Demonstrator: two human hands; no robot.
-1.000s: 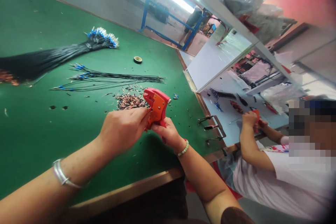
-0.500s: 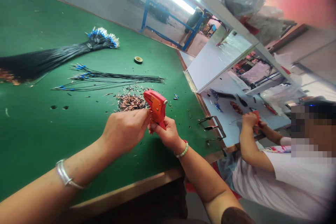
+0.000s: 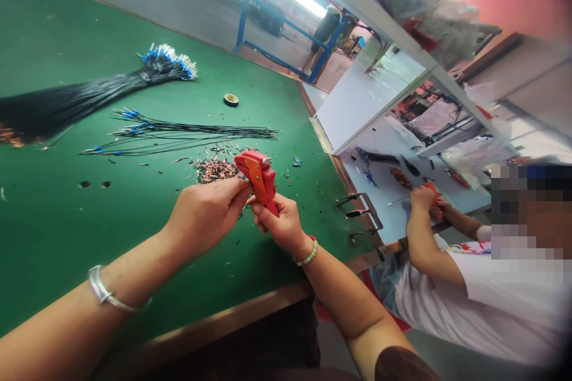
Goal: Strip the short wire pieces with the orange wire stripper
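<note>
Red crimping tool (image 3: 255, 175) stands upright above the near edge of the green desk (image 3: 53, 220), just in front of a heap of copper terminals (image 3: 214, 169). At the desk's left edge lies a thick bundle of black wires (image 3: 89, 92) with blue tips, and a few loose wires (image 3: 179, 130) are spread just nearer. The left hand (image 3: 203, 214) has its grip pinched together against the tool's lower part; what it pinches is too small to tell. The right hand (image 3: 279, 226) has its grip clamped around the tool's handles. A tape roll (image 3: 231, 100) sits toward the far edge. Beyond the right edge, a co-worker's hand (image 3: 422, 197) works at a white bench.
</note>
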